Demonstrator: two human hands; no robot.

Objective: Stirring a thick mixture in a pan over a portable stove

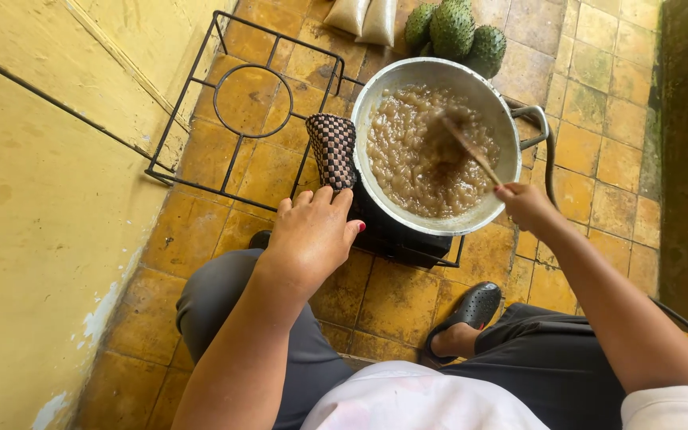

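Left hand point(312, 231): gripping checked woven pot-holder point(333, 150) against round metal pot point(376, 87)
Right hand point(525, 205): closed round wooden spoon point(471, 150)
Progress: brown lumpy mixture point(408, 159) mid-stir, thick, unfinished

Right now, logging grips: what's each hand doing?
Left hand: closed on the checkered cloth at the pot rim.
Right hand: closed on the wooden spoon.

White top point(416, 398), grey trousers point(296, 350), black clogs point(475, 306)

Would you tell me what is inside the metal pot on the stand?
The metal pot holds a lumpy brownish mash, with a wooden spoon dipped in, held by the right hand. The spoon's end and the pot's bottom are covered by the mash.
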